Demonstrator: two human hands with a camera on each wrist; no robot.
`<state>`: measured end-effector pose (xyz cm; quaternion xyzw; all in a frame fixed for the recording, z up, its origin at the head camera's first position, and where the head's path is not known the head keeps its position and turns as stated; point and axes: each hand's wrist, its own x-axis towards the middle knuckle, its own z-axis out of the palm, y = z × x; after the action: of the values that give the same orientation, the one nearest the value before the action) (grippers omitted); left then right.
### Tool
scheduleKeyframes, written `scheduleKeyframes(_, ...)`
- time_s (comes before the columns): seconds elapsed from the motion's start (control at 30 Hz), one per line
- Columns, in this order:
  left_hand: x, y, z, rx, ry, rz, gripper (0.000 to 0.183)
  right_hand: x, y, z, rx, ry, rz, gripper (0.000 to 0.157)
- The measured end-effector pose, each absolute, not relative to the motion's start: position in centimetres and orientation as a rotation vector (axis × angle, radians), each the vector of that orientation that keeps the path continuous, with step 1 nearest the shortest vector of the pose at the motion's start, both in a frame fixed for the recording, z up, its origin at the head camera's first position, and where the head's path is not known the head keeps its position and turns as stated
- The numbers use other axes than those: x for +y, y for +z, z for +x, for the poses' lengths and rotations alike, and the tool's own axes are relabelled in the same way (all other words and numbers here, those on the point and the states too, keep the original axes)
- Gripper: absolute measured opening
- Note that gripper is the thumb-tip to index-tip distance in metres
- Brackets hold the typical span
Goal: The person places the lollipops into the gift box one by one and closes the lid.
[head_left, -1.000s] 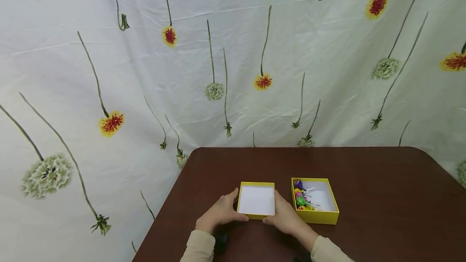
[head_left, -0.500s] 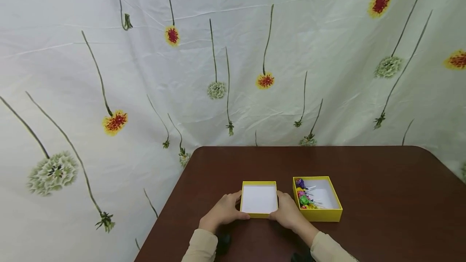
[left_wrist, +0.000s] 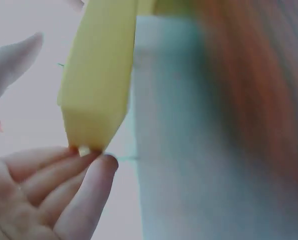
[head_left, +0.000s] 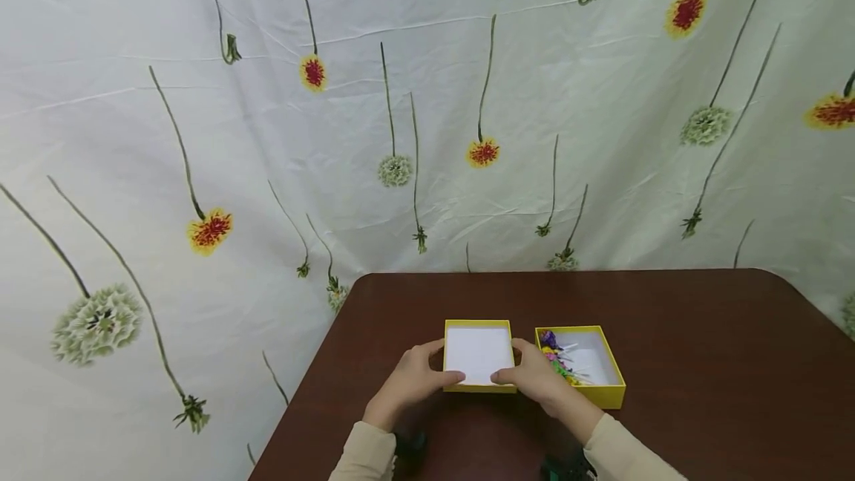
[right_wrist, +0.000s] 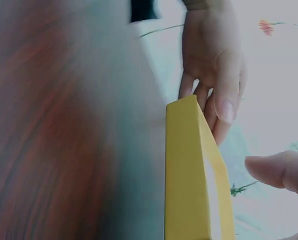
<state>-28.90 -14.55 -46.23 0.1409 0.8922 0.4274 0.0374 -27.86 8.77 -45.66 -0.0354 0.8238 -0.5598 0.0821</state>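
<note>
A shallow yellow box [head_left: 478, 351] with a white inside is held between my two hands at the middle of the head view. At its left side my left hand [head_left: 410, 381] grips the wall, thumb over the near rim. My right hand [head_left: 544, 377] grips the opposite side the same way. The box's yellow outer wall [left_wrist: 99, 65] fills the upper middle of the left wrist view, with fingertips at its lower end. In the right wrist view a thumb [right_wrist: 279, 170] stands apart from the yellow wall [right_wrist: 184, 170]. Fingers behind the walls are partly hidden.
Right of my right hand, a second yellow box [head_left: 604, 396] rests on the brown table [head_left: 701, 362]. Several wrapped lollipops [head_left: 557, 358] lie along its left side, partly covered by my hand. A flower-printed white cloth [head_left: 427, 110] hangs behind the table.
The held box has risen and moved slightly away from me. Both thumbs have shifted from the near corners to over its near rim. My right hand now covers part of the lollipop box.
</note>
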Motion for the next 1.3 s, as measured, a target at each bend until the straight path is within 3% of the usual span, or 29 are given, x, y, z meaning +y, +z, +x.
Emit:
scheduleKeyframes(0.23,-12.7,-43.2,-28.2,2.861,1.428,0.314,0.059,10.7,-43.8,-28.0,1.981,-1.991,-0.094,0.074)
scheduleKeyframes(0.63,-11.5,-41.0,-26.8,2.738,1.623,0.53,0.055,15.0,-39.6,-27.0,1.855,-2.1,-0.108,0.054)
scheduleKeyframes(0.83,-9.6,-40.6,-26.2,2.556,1.776,0.548,0.055,16.1,-38.7,-26.5,1.873,-2.18,-0.017,0.061)
scheduleKeyframes(0.97,-7.9,-40.8,-25.9,2.513,1.897,0.568,0.046,16.1,-38.6,-26.3,1.902,-2.31,0.095,0.067)
scheduleKeyframes(1.3,-3.7,-41.1,-26.4,2.537,2.226,0.447,0.021,17.0,-38.1,-25.8,1.958,-2.475,0.255,0.023)
